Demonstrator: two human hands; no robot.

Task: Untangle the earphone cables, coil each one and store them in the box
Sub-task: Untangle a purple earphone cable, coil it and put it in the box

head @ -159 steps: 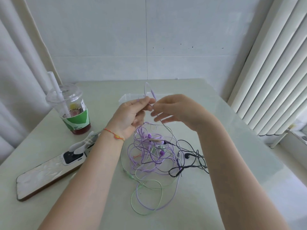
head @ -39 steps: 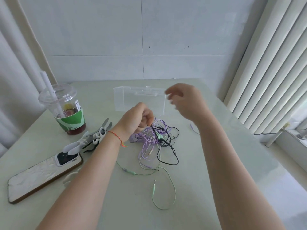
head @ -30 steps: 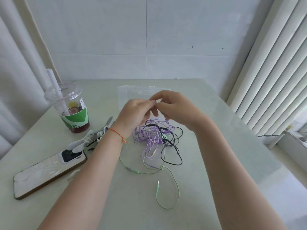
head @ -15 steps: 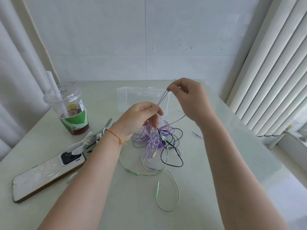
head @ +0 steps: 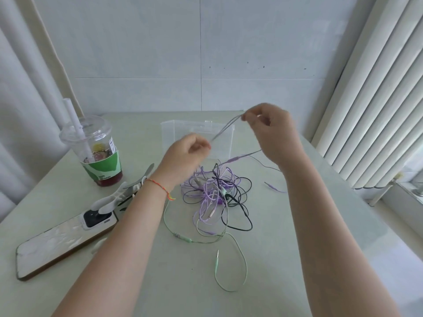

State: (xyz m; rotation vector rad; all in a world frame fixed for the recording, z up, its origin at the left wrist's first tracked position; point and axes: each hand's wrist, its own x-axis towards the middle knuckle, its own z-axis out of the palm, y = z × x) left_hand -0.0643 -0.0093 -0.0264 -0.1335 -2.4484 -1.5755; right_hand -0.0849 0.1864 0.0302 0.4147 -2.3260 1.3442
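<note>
Purple strand drawn taut — runs up and right from the tangle.

Purple cable (head: 225, 128) spans between both hands, in front of the clear box (head: 196, 138). Right hand (head: 271, 131) pinches its far, raised end; left hand (head: 186, 154) grips the near end, closer to the tangle (head: 215, 193) lying on the surface (head: 297, 225) — next pull likely continues along that axis.

Purple, black and pale green earphone cables (head: 215, 195) are lying tangled in a heap at the middle of the counter (head: 297, 259), a green plug end trailing toward the near edge. A doubled purple strand (head: 225, 129) is stretching taut above the clear open box (head: 174, 138), which is standing just behind the heap toward the far edge.
</note>
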